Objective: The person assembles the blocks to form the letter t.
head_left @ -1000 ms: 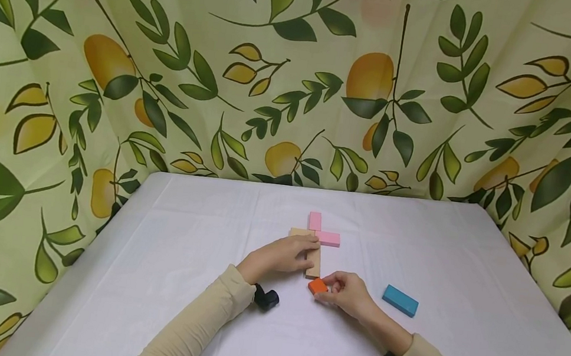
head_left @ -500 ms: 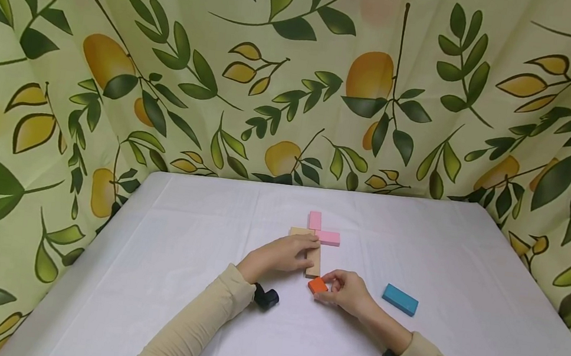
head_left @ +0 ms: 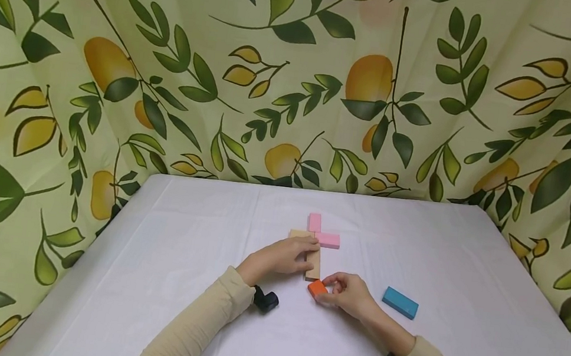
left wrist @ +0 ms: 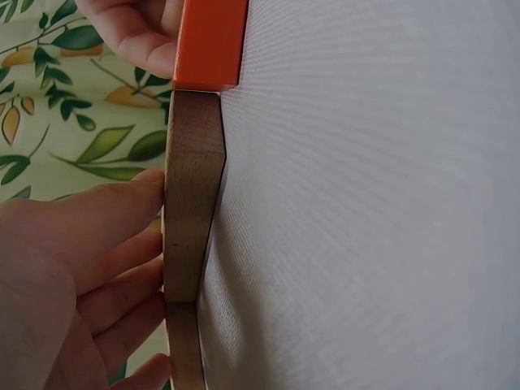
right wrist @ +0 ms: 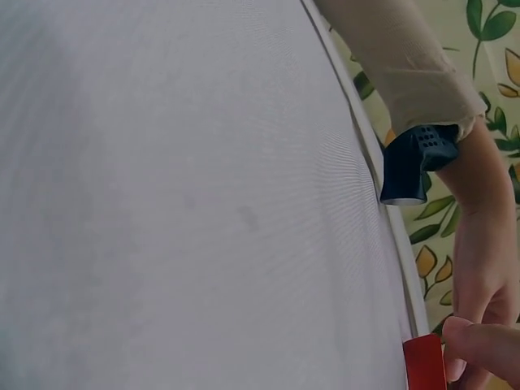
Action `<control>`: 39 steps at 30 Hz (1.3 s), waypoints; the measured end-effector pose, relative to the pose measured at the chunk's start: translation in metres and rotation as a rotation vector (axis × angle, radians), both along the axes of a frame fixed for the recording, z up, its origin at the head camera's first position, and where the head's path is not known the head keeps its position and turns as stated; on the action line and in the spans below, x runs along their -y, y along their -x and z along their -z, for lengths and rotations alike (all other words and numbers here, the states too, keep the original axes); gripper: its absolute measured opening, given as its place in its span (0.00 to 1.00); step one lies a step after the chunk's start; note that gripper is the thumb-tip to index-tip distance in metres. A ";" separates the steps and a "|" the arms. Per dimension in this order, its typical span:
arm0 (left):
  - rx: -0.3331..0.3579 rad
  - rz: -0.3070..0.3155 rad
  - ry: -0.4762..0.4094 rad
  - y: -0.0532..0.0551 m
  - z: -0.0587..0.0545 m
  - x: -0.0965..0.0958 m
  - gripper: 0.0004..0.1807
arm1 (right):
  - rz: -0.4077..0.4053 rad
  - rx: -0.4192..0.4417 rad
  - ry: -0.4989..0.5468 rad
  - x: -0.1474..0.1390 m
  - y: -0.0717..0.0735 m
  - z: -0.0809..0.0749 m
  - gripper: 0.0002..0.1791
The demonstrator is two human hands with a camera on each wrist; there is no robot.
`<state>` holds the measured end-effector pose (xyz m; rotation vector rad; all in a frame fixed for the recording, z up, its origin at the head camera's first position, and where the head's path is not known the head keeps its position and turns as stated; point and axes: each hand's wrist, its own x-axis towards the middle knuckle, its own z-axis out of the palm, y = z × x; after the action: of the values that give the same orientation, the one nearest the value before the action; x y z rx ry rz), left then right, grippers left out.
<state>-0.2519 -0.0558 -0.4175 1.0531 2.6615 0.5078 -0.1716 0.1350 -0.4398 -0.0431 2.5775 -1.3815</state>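
Observation:
In the head view, my left hand [head_left: 280, 255] lies over two plain wooden blocks. One wooden block [head_left: 313, 269] points toward me; the other wooden block [head_left: 300, 234] lies crosswise at its far end, partly covered by my fingers. The left wrist view shows the fingertips [left wrist: 150, 188] touching the blocks' upper face, fingers nearly straight. My right hand [head_left: 353, 296] pinches a small orange block [head_left: 317, 289] between thumb and fingers at the near end of the lengthwise wooden block. In the left wrist view, the orange block's corner meets that wooden end, set at an angle to it.
Two pink blocks adjoin the wooden ones: an upright-lying pink block [head_left: 314, 222] at the back and a crosswise pink block [head_left: 329, 241] to the right. A blue block [head_left: 400, 302] lies right of my right hand. White cloth covers the table [head_left: 195, 214]; a leaf-patterned curtain [head_left: 297, 84] hangs behind.

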 end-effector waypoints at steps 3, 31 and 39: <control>0.005 -0.002 -0.001 -0.001 0.001 0.000 0.28 | 0.002 0.009 0.002 -0.001 -0.001 0.000 0.19; 0.003 0.000 0.003 0.000 0.002 0.000 0.27 | -0.020 -0.038 -0.009 -0.024 -0.013 -0.010 0.17; 0.001 -0.003 0.012 -0.001 0.002 0.000 0.28 | -0.056 -0.058 0.021 -0.039 -0.016 -0.011 0.18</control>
<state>-0.2513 -0.0555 -0.4190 1.0450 2.6621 0.4919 -0.1551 0.1740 -0.4286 -0.1602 2.5872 -1.4078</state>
